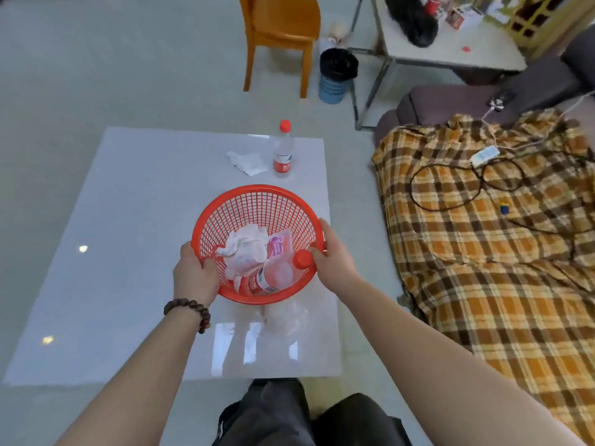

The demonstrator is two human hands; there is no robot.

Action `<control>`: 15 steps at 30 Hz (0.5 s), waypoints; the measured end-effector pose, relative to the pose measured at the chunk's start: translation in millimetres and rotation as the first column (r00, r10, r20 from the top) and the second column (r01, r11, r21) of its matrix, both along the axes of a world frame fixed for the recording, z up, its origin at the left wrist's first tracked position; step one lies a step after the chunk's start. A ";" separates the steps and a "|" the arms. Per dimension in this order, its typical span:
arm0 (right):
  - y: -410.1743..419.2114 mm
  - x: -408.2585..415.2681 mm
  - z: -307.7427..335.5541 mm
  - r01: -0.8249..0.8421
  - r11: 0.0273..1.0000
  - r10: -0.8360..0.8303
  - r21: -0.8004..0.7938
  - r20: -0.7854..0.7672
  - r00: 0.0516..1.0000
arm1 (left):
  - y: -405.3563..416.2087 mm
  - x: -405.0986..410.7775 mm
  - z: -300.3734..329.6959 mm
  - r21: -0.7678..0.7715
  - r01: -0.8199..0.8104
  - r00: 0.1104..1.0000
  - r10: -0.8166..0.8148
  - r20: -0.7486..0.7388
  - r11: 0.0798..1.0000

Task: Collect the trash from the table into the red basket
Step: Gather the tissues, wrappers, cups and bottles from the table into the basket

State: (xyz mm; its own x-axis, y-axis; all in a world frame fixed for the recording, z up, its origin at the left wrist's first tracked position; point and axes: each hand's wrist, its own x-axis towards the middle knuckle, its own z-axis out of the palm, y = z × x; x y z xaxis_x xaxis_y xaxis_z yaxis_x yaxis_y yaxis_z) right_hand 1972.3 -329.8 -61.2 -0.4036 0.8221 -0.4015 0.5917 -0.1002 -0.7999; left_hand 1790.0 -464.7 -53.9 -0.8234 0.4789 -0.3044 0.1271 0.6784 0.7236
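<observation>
From the head view, both hands hold the red basket (pixel 257 243) by its rim over the table (pixel 128 252), toward the right edge and nearer the near edge than the far one. The left hand (pixel 194 276) closes on the rim at its near-left side, thumb inside the mesh, with a bead bracelet (pixel 188 312) on the wrist. The right hand (pixel 333 254) closes on the rim at the right side, fingers curled over the outside. The basket is tilted with its opening toward the camera; whether its base touches the table cannot be told. Inside it lie crumpled tissues (pixel 244 252), a pink packet (pixel 278 244) and a bottle (pixel 277 276) on its side with its red cap against the right wall. Outside the basket, a second bottle (pixel 283 152) stands upright near the far right corner of the table, and a tissue (pixel 248 162) lies just left of it, close but apart. Right of the table a plaid blanket (pixel 483 236) covers a sofa, with black cables (pixel 450 188) lying on it. Beyond the far edge stand an orange chair (pixel 280 30) and a lined bin (pixel 338 75) on the floor.
</observation>
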 end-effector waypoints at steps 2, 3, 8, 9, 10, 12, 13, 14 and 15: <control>11.8 -12.8 -1.4 -0.066 0.998 0.066 -0.003 -0.001 0.998 | 0.5 -2.0 2.2 -0.003 -0.080 0.997 0.080 -0.005 0.997; 17.9 -19.0 -2.5 -0.106 0.994 0.106 -0.006 -0.004 0.994 | 0.1 -2.0 3.2 0.000 -0.119 0.993 0.119 -0.016 0.993; 55.9 -49.7 -7.5 -0.376 0.925 0.378 0.048 -0.037 0.925 | -1.6 11.7 6.9 0.029 -0.357 0.926 0.358 -0.122 0.934; 63.2 -56.1 -8.6 -0.442 0.896 0.444 0.047 -0.046 0.895 | -1.8 17.6 7.4 0.029 -0.419 0.899 0.419 -0.126 0.908; 69.5 -62.1 -10.1 -0.505 0.861 0.508 0.052 -0.058 0.860 | -1.8 24.9 7.5 0.025 -0.481 0.867 0.480 -0.134 0.876; 79.8 -72.1 -12.1 -0.620 0.781 0.624 0.069 -0.103 0.775 | -0.7 44.1 8.3 0.012 -0.604 0.786 0.597 -0.162 0.797; 84.1 -76.5 -12.4 -0.674 0.736 0.676 0.064 -0.123 0.727 | 0.4 57.0 10.2 0.004 -0.667 0.732 0.656 -0.183 0.745; 87.2 -80.0 -11.9 -0.720 0.692 0.719 0.053 -0.136 0.681 | 1.9 71.5 13.2 -0.004 -0.722 0.678 0.707 -0.203 0.691; 89.0 -82.5 -10.8 -0.763 0.646 0.759 0.037 -0.147 0.635 | 3.4 86.0 16.1 -0.011 -0.765 0.630 0.745 -0.218 0.644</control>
State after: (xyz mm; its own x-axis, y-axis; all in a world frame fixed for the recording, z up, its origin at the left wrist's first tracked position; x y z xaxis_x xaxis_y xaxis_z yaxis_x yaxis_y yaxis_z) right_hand 1889.8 -240.8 -72.0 -0.9327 0.1894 -0.3070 0.3537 0.3138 -0.8811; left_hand 1876.0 -461.3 -37.8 -0.9255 -0.3581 -0.1232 -0.3436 0.6572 0.6709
